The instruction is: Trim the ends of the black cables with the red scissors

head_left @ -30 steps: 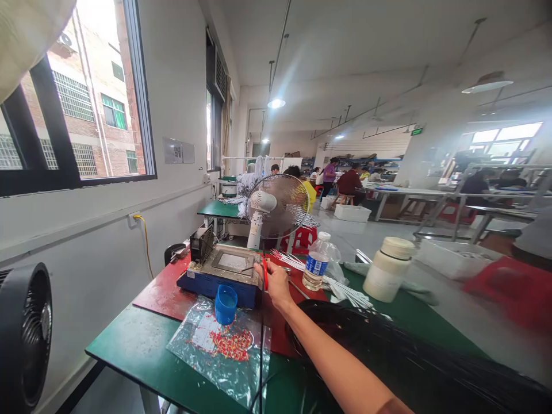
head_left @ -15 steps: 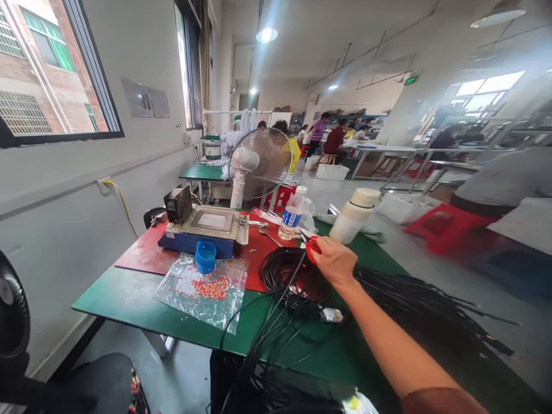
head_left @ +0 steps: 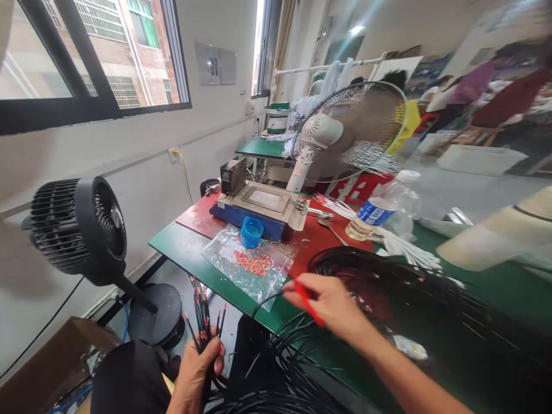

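In the lower part of the head view, my left hand [head_left: 199, 362] is closed around a bundle of black cables [head_left: 200, 313]. Their stripped ends point upward and show red and other coloured wire tips. My right hand [head_left: 332, 302] is over the table's front edge, its fingers wrapped round red-handled scissors [head_left: 309, 302]; the blades cannot be made out. Black cable lengths [head_left: 284, 345] run from the table down across my lap, between and below both hands. A coil of black cable [head_left: 345, 259] lies beyond my right hand.
A clear plastic sheet [head_left: 219, 253] carries red and yellow clippings [head_left: 254, 263] and a blue cup [head_left: 252, 233]. Behind it sits a blue-based heating device [head_left: 263, 201]. A bottle [head_left: 375, 213], a cream flask [head_left: 495, 236], a white fan [head_left: 345, 132] and a black fan [head_left: 86, 230] stand around.
The view has swung left and down. My left hand with the cable bundle has come into view. My right hand has drawn back toward the front edge, still holding the scissors.
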`<state>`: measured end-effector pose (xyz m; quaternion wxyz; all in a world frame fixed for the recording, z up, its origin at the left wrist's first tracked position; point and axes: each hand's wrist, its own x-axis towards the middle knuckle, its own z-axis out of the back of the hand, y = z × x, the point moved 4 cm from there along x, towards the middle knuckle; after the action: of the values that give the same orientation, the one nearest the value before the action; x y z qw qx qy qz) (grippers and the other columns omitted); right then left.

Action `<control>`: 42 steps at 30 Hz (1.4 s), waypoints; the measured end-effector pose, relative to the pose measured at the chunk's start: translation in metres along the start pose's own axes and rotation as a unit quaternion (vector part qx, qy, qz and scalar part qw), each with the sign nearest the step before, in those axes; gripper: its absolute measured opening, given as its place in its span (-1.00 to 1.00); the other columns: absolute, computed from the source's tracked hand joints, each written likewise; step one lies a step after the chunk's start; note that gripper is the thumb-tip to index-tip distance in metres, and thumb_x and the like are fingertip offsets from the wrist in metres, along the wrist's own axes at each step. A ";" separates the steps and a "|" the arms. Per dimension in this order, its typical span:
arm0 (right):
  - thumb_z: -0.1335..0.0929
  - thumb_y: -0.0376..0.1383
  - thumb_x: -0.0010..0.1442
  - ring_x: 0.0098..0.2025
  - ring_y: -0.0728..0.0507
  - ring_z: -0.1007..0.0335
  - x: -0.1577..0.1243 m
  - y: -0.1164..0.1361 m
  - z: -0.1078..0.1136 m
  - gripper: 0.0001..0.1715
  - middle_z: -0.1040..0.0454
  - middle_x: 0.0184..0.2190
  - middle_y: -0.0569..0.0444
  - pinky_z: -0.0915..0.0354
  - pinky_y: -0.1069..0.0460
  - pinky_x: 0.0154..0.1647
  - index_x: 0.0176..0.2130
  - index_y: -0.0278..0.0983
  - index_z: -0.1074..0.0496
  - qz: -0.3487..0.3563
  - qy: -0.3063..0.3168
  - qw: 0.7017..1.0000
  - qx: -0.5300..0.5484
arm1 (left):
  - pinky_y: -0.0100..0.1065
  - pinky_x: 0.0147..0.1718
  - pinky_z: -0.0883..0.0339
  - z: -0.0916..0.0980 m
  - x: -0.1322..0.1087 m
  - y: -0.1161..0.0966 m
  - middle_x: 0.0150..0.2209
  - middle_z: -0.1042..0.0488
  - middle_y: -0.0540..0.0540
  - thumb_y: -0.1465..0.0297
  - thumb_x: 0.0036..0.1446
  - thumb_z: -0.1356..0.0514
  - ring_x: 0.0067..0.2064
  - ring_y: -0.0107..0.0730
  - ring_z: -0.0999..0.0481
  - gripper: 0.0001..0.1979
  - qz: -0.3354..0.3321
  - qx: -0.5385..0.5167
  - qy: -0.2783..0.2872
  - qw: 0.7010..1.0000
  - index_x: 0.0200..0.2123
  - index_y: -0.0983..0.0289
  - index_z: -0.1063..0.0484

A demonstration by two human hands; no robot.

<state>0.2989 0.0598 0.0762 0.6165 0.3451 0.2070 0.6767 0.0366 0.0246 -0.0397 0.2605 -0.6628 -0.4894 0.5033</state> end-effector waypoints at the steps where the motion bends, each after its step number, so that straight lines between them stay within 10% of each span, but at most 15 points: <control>1: -0.34 -0.08 -0.02 -0.56 0.00 -0.18 0.002 0.014 -0.026 -0.70 -0.34 -0.63 0.14 -0.03 0.11 -0.55 -0.49 -0.24 -0.51 0.004 0.097 0.993 0.063 | -0.49 -0.71 0.04 -0.002 -0.003 -0.001 -0.71 -0.37 -0.05 0.22 -0.25 -0.33 -0.74 -0.60 -0.20 -0.59 -0.001 0.002 -0.001 1.000 -0.40 0.32 -0.25; 9: -0.43 -0.11 -0.16 -0.66 0.08 0.00 -0.002 0.048 -0.126 -0.62 -0.19 -0.73 0.24 0.07 0.14 -0.63 -0.41 -0.37 -0.47 -0.119 0.322 0.867 0.361 | -0.47 -0.70 0.06 0.003 -0.017 0.004 -0.69 -0.40 -0.03 0.22 -0.21 -0.30 -0.74 -0.57 -0.23 -0.63 0.003 0.007 0.023 1.000 -0.40 0.27 -0.23; 17: -0.45 -0.11 -0.16 -0.63 0.09 -0.01 0.002 0.044 -0.134 -0.65 -0.21 -0.71 0.22 0.06 0.16 -0.61 -0.50 -0.38 -0.46 -0.053 0.295 0.881 0.365 | -0.36 -0.50 -0.27 -0.001 -0.017 -0.003 -0.52 -0.49 0.10 0.29 -0.22 -0.32 -0.51 -0.38 -0.45 -0.68 0.009 -0.027 0.003 1.000 -0.41 0.32 -0.33; 22: -0.44 -0.12 -0.12 -0.60 0.10 0.01 -0.001 0.044 -0.140 -0.66 -0.21 -0.68 0.22 0.06 0.15 -0.59 -0.54 -0.38 -0.46 0.004 0.300 0.891 0.342 | -0.49 -0.68 0.05 -0.006 -0.010 -0.011 -0.63 -0.37 -0.05 0.26 -0.20 -0.31 -0.70 -0.68 -0.16 -0.62 0.000 -0.046 0.004 0.999 -0.31 0.33 -0.33; 42: -0.44 -0.08 -0.12 -0.67 0.11 -0.04 -0.005 0.037 -0.151 -0.59 -0.21 -0.69 0.22 0.04 0.18 -0.69 -0.40 -0.38 -0.44 -0.110 0.354 0.830 0.417 | -0.50 -0.70 0.10 0.004 -0.017 0.000 -0.64 -0.36 -0.06 0.20 -0.25 -0.32 -0.70 -0.67 -0.14 -0.58 -0.007 -0.070 -0.062 0.996 -0.35 0.31 -0.31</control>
<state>0.1645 0.0710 -0.0008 0.3686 0.2817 0.7103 0.5294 0.0329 0.0091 -0.0340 0.1862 -0.6433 -0.5435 0.5062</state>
